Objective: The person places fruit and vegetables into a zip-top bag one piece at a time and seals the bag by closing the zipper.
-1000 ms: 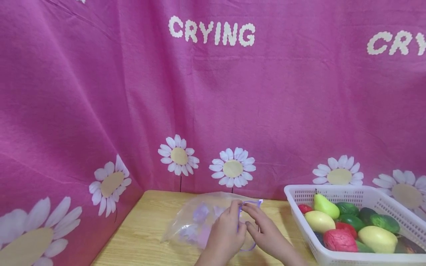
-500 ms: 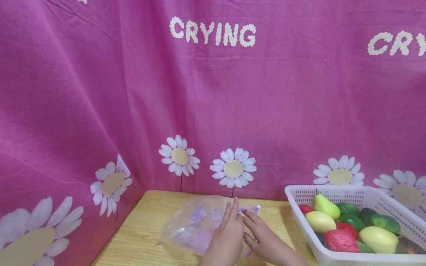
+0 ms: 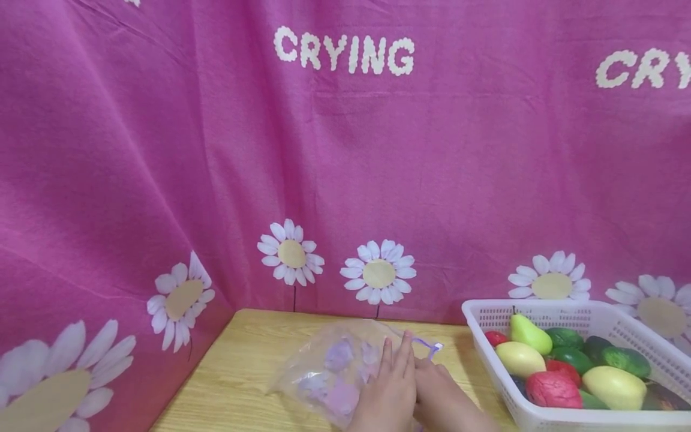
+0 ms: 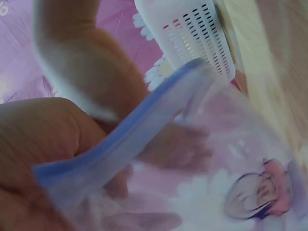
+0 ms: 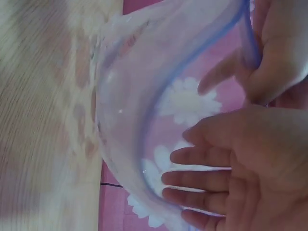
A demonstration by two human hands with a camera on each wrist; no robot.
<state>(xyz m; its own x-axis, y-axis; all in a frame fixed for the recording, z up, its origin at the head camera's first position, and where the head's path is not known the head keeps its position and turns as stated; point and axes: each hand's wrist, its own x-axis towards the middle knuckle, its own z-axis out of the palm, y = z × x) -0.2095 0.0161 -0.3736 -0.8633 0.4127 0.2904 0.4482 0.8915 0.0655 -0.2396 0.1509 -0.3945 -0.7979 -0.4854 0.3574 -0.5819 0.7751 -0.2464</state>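
Note:
A clear plastic zip bag (image 3: 308, 366) with a purple-blue zip edge (image 4: 120, 139) lies on the table, pink and purple patches showing on it. In the head view my left hand (image 3: 385, 384) is at the bag's mouth, two fingers pointing up. The right wrist view has the zip edge caught in the crook of the left thumb (image 5: 284, 53). My right hand (image 5: 255, 168), fingers straight and spread, reaches into the open mouth. Through the plastic in the left wrist view, the right fingers (image 4: 178, 147) look blurred. In the head view the left hand hides them.
On the right stands a white perforated basket (image 3: 486, 360) holding a green pear (image 3: 530, 336), yellow fruits (image 3: 613, 387), cucumbers (image 3: 626, 362) and a red round item (image 3: 553, 390). A pink daisy-print cloth (image 3: 459, 180) hangs behind the wooden table (image 3: 216, 384).
The right hand has moved left, and its fingers have passed from beside the zip edge to behind the left hand. The left fingers have straightened, and the bag has shifted slightly right.

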